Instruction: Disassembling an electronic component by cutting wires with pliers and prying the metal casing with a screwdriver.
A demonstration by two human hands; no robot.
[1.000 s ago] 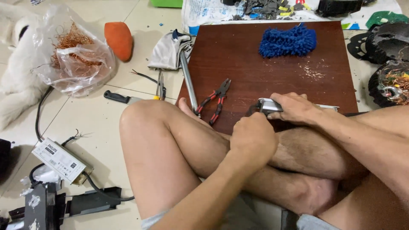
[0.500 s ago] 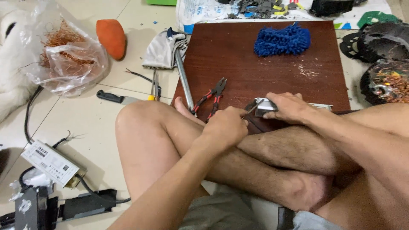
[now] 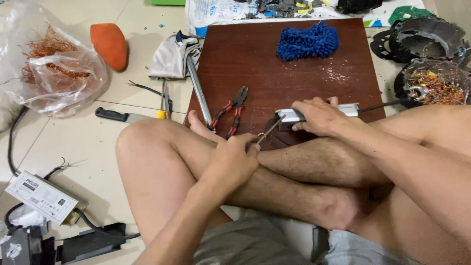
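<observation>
A: Where's the metal bar [image 3: 319,112]?
B: On the brown board [image 3: 274,64] past my shins, long axis L-R, R hand [image 3: 318,118] clamped over it. L hand [image 3: 234,159] fisted on a thin tool [image 3: 267,131], tip angled up-right at bar's near end

We're on a pale tiled floor [image 3: 122,105] with thin grout lines, lit pretty evenly, and a dark reddish wooden board [image 3: 255,54] lies flat on it as our worktop

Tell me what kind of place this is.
Probably a home floor used for stripping scrap electrical parts: a plastic bag of copper wire, red-handled pliers on a brown wooden board, and opened motor parts lie on tiled floor.
</observation>
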